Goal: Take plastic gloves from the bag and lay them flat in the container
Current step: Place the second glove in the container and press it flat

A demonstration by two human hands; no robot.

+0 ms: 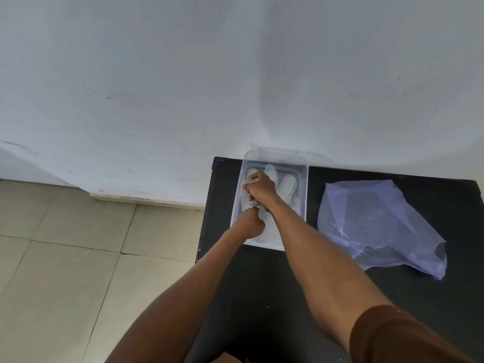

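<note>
A clear plastic container [303,184] stands on the black table, at its far left corner. Translucent plastic gloves [286,185] lie inside it, fingers pointing away from me. Both my hands are inside the container. My right hand [262,189] presses down on the glove near its fingers, with a bit of film pinched at the fingertips. My left hand [251,222] is closed, pinching the glove's near end. The pale blue plastic bag [377,226] lies crumpled and flat on the table to the right of the container.
The black table [340,284] stands against a white wall [235,74]. Its left edge drops to a beige tiled floor [65,258]. A clear lid or second tray [282,153] sits behind the container at the wall.
</note>
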